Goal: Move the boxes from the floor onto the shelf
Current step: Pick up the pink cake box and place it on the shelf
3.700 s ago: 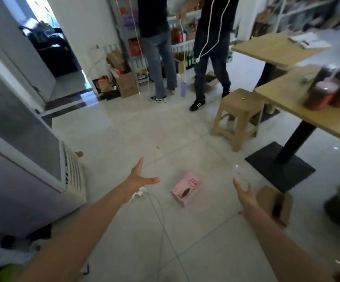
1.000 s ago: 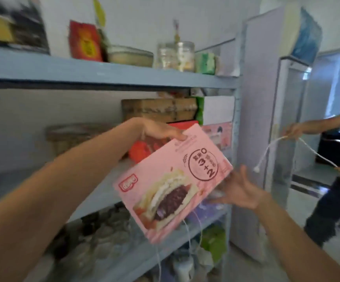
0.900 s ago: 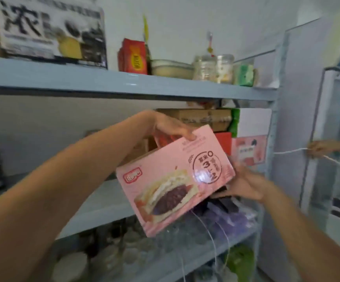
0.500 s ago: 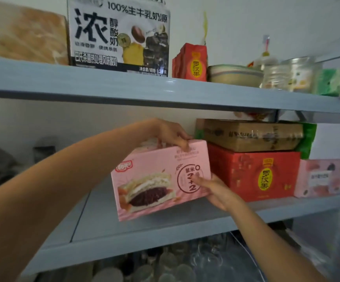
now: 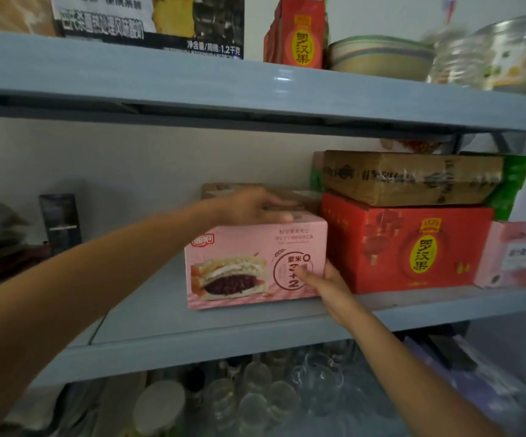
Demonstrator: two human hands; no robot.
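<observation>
Head view: left hand point(image 5: 252, 205) flat atop, right hand point(image 5: 328, 283) fingers pressed against its front, seating the pink cake box point(image 5: 255, 263) on the shelf point(image 5: 148, 313), red carton point(image 5: 406, 247) at 3 o'clock.

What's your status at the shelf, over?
Left hand flat on top of pink box, right hand at its front corner. Box seated on middle shelf, tight beside red box. Nothing blocking.
</observation>
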